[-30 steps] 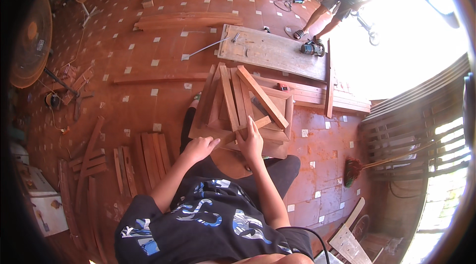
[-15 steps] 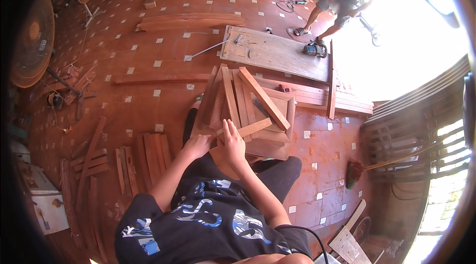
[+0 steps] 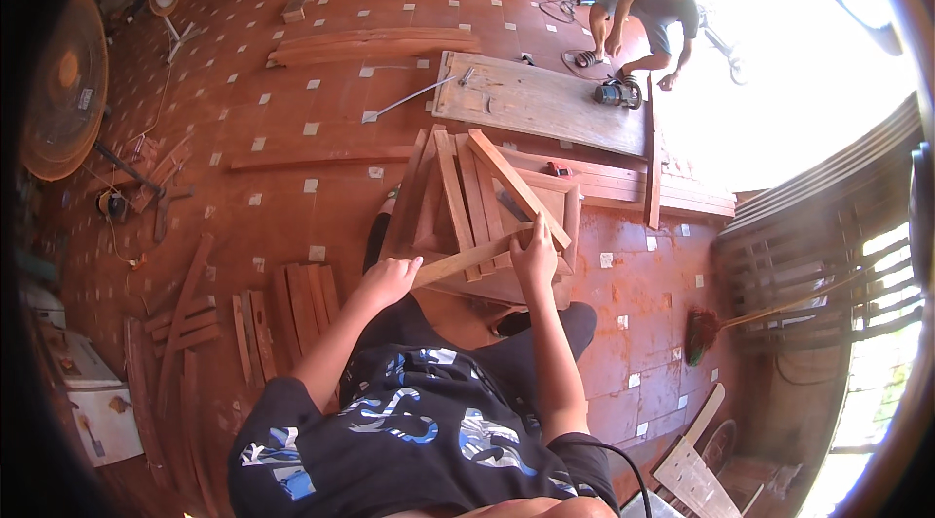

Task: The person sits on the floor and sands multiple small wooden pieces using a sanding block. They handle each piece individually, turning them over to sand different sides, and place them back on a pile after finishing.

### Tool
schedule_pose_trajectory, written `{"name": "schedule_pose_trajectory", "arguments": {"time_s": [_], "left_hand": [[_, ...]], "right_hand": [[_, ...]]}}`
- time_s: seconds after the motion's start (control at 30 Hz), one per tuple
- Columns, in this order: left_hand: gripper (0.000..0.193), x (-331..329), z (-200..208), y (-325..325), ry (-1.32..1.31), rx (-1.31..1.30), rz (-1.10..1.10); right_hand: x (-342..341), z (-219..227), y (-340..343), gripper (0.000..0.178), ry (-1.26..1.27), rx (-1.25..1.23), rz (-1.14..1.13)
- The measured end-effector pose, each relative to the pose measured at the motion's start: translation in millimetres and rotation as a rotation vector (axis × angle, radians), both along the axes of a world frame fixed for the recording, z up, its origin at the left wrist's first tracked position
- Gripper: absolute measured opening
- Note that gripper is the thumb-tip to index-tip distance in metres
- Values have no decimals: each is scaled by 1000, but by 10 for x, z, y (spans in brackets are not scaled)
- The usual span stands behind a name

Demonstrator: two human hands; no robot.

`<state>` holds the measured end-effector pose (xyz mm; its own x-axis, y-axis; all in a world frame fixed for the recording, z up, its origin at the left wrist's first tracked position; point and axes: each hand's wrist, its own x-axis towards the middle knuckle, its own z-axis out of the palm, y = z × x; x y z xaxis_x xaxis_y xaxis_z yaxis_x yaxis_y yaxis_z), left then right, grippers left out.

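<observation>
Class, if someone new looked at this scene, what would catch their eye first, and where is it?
Probably the wooden strip at the centre, held between the left hand and the right hand, near loose slats lying on a framed wooden panel. Next, a crouching person at the upper right, close to a blue power tool and a white glare. A large round fan also stands out at the far left.

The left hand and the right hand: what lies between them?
A narrow wooden strip stretches from the left hand to the right hand; the head view shows this.
</observation>
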<state>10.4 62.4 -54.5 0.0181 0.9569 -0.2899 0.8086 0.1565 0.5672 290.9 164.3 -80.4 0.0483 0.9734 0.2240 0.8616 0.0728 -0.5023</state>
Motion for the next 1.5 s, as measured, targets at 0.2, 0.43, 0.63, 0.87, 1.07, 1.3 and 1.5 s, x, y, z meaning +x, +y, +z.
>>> {"name": "schedule_pose_trajectory", "arguments": {"time_s": [0.2,0.43,0.63,0.87,1.07,1.3,1.5], "left_hand": [[68,55,8,-12,48,-3,4],[58,-1,-70,-73,19,-14,-4],[59,44,-97,-86,-3,15,15],[61,56,-33,-35,10,22,6],[62,107,39,-36,44,7,21],[65,46,25,-82,-79,-132,60],[68,24,-163,-122,-38,-13,35]], "right_hand": [[-552,30,-320,75,18,6,136],[-1108,311,-872,73,126,-85,462],[-492,14,-357,80,27,55,229],[-130,28,-94,76,137,-16,-121],[-857,101,-622,76,144,-24,267],[-1013,266,-798,77,213,-247,384],[-416,91,-158,79,153,-201,90]]}}
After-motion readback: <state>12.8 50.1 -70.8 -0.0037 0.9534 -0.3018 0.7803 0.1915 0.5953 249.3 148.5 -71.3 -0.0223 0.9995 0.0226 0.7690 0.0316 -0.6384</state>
